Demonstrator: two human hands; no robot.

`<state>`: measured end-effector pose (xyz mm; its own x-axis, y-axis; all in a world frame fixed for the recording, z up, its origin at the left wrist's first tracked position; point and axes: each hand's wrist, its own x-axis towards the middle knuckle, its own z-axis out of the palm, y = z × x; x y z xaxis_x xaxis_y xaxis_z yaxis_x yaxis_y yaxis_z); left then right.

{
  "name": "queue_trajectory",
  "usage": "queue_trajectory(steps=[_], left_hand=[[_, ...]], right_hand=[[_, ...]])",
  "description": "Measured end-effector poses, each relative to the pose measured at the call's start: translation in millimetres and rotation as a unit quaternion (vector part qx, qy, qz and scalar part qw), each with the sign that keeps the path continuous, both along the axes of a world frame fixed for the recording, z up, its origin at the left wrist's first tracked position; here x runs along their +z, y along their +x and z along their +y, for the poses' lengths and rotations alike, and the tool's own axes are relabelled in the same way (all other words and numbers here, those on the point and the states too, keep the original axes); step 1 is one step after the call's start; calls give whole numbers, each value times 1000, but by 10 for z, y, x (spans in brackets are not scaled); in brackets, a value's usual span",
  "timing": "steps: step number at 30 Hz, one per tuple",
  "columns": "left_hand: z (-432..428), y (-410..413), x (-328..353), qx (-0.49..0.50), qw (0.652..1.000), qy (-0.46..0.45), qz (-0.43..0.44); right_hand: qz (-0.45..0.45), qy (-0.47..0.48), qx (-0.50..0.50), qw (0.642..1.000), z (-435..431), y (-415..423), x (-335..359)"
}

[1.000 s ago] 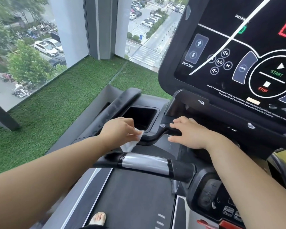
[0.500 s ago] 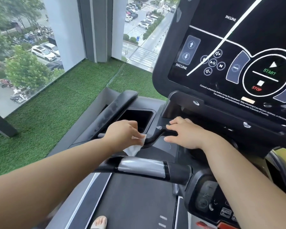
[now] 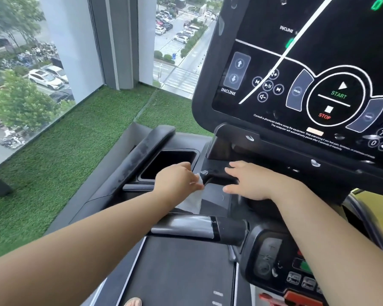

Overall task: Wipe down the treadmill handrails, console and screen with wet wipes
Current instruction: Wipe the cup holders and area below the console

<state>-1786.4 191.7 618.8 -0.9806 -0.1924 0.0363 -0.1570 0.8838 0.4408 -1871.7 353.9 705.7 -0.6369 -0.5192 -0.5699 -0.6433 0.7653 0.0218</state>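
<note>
Head view: left hand (image 3: 175, 181) pinches white wet wipe (image 3: 194, 200), loose end hanging toward front crossbar grip (image 3: 195, 226). Over last second, hand slid rightward along tray ledge below cup holder (image 3: 168, 163), now near small curved inner handle (image 3: 210, 173). Right hand (image 3: 250, 182) unchanged: flat, fingers spread, holding nothing, braced on console base just right of handle. Judgement: ledge pass near done; handle likely next. Left handrail (image 3: 142, 155) looks dusty; screen (image 3: 307, 69) not yet reached.
</note>
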Motion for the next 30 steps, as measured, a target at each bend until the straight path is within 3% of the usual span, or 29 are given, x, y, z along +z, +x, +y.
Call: queue_trajectory(steps=[3, 16, 22, 27, 30], left_hand=[[27, -65, 23, 11, 1000, -1, -16], [65, -140, 4, -6, 996, -87, -22], [-106, -10, -272, -108, 985, -89, 106], [-72, -126, -182, -107, 988, -82, 81], [-103, -14, -266, -136, 981, -81, 114]], right_hand=[[1, 31, 3, 1000, 103, -16, 36], [-1, -12, -3, 1000, 173, 9, -1], [-5, -16, -10, 1000, 179, -10, -12], [0, -8, -3, 1000, 152, -14, -5], [-4, -10, -4, 1000, 166, -25, -12]])
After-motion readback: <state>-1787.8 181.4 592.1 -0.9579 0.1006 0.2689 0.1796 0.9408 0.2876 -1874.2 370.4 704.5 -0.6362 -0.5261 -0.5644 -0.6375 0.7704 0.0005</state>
